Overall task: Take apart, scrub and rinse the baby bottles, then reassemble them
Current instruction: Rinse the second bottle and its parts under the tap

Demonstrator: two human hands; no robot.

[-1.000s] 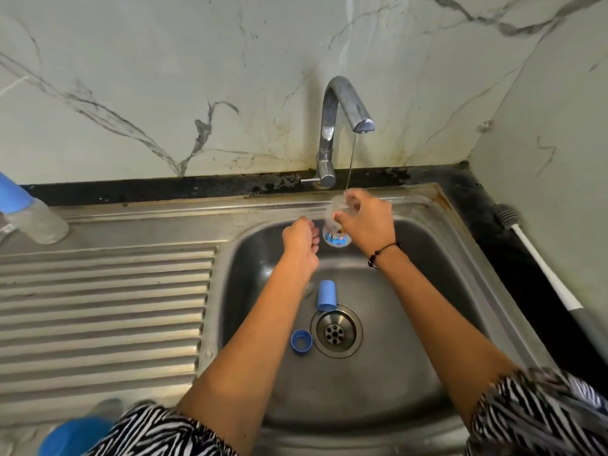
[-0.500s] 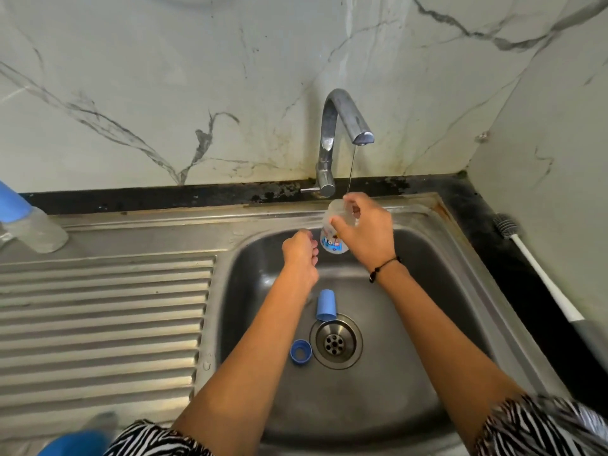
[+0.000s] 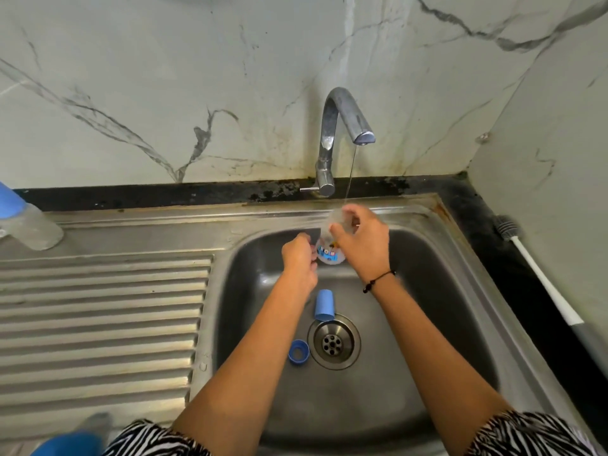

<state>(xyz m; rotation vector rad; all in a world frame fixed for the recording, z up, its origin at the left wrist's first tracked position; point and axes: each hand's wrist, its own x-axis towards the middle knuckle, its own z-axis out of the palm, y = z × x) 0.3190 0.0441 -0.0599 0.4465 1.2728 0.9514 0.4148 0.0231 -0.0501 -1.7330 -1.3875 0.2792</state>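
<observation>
Two hands meet under the thin water stream [image 3: 350, 174] from the curved chrome tap [image 3: 342, 126]; my right hand [image 3: 362, 245] has its fingers curled around the clear plastic baby bottle with the blue printed picture [image 3: 329, 253], mouth tipped up towards the stream, base towards me, long axis tilted; my left hand [image 3: 297, 255], fingers curled, sits just beside the base, though I cannot tell whether it grips. The blue cylindrical cap [image 3: 324, 305] and the blue screw ring [image 3: 298, 351] lie nearer me in the steel sink basin [image 3: 427, 324], beside the drain [image 3: 334, 342]; the left hand is nearer both.
</observation>
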